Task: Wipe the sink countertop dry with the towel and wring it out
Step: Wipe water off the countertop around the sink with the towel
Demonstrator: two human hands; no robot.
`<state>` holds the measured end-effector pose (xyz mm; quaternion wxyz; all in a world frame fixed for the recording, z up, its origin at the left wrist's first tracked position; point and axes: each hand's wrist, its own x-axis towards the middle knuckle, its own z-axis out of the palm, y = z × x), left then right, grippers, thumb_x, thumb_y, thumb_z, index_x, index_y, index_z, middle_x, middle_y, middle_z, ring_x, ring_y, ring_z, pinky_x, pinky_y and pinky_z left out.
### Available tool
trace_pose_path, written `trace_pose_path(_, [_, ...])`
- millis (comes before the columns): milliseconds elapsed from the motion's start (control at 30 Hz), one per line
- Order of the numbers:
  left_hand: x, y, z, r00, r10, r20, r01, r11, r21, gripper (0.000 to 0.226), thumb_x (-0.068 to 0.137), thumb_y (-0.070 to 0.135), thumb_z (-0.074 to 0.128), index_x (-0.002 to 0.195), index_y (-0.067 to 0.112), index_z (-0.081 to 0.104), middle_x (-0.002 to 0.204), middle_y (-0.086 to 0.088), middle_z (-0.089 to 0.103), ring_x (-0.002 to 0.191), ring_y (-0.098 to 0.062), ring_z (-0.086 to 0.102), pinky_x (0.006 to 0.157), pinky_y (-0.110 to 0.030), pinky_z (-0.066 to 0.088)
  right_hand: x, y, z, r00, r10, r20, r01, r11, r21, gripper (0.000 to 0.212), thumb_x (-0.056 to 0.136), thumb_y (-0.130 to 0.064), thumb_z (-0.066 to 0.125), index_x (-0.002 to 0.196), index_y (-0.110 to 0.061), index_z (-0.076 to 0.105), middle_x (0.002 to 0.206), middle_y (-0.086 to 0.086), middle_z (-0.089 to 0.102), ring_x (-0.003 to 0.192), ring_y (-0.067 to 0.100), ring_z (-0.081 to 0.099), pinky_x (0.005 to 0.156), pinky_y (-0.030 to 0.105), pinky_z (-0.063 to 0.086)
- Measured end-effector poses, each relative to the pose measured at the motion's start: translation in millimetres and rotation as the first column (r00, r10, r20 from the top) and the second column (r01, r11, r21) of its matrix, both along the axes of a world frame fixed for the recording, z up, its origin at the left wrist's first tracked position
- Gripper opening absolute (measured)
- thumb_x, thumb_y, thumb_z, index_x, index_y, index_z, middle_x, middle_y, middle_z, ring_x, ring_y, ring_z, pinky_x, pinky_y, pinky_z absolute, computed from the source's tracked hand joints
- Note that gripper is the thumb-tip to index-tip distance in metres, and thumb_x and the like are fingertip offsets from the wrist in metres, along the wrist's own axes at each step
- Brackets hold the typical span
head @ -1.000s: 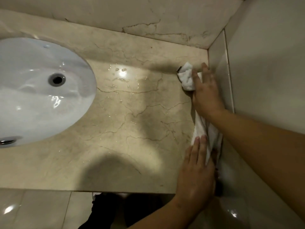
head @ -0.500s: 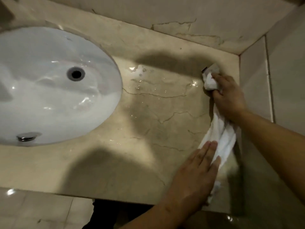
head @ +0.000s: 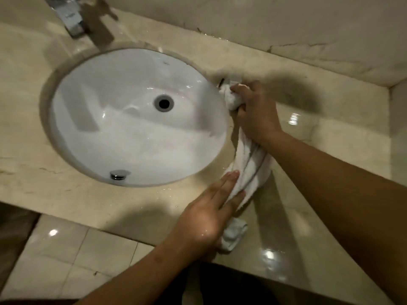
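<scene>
A white towel (head: 250,166) lies bunched in a long strip on the beige marble countertop (head: 319,150), just right of the white oval sink (head: 132,139). My right hand (head: 255,113) grips the towel's far end beside the sink's rim, fingers curled round the cloth. My left hand (head: 211,214) presses flat on the towel's near part with straight fingers. The towel's near tip (head: 233,236) sticks out by the counter's front edge. The counter shows wet sheen and small drops near the towel.
A chrome faucet (head: 70,18) stands behind the sink at top left. The sink has a drain (head: 164,103) and an overflow fitting (head: 119,174). A marble backsplash runs along the back, a tiled wall (head: 398,133) at right, floor tiles (head: 66,260) below.
Both hands have slid the towel leftward across the counter, from the right wall corner to the sink's right rim. My right hand's fingers have curled round the towel's far end.
</scene>
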<state>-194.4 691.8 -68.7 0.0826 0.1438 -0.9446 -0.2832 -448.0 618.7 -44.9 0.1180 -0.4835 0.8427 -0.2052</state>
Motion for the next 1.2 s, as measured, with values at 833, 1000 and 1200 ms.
trace_pose_path(833, [-45.8, 22.5, 33.4, 0.985, 0.036, 0.169, -0.025, 0.997, -0.067, 0.055, 0.092, 0.042, 0.058, 0.142, 0.025, 0.045, 0.166, -0.007, 0.03, 0.152, -0.027, 0.028, 0.118, -0.057, 0.033, -60.0, 126.1, 30.1, 0.929, -0.34, -0.147, 0.35, 0.936, 0.046, 0.064, 0.08, -0.022, 0.04, 0.136, 0.003, 0.058, 0.141, 0.035, 0.048, 0.129, 0.052, 0.044, 0.113, 0.054, 0.033])
trace_pose_path(1000, [-60.1, 38.0, 13.4, 0.977, 0.157, 0.142, -0.121, 0.964, -0.235, 0.068, 0.096, 0.064, 0.049, 0.156, 0.033, 0.035, 0.168, -0.008, 0.028, 0.154, -0.029, 0.027, 0.113, -0.061, 0.036, -56.8, 125.7, 5.4, 0.876, -0.482, -0.026, 0.482, 0.876, -0.023, 0.068, 0.098, -0.045, 0.051, 0.151, -0.004, 0.04, 0.162, 0.027, 0.025, 0.149, 0.043, 0.023, 0.121, 0.047, 0.02])
trace_pose_path(1200, [-63.7, 31.8, -2.1, 0.982, 0.165, 0.091, -0.13, 0.944, -0.305, 0.064, 0.101, 0.053, 0.051, 0.158, 0.027, 0.036, 0.166, -0.01, 0.033, 0.144, -0.028, 0.045, 0.104, -0.052, 0.046, -63.9, 73.6, -9.0, 0.909, -0.416, -0.039, 0.413, 0.908, -0.067, 0.054, 0.1, -0.034, 0.057, 0.147, -0.01, 0.048, 0.154, 0.018, 0.04, 0.139, 0.039, 0.038, 0.115, 0.045, 0.032])
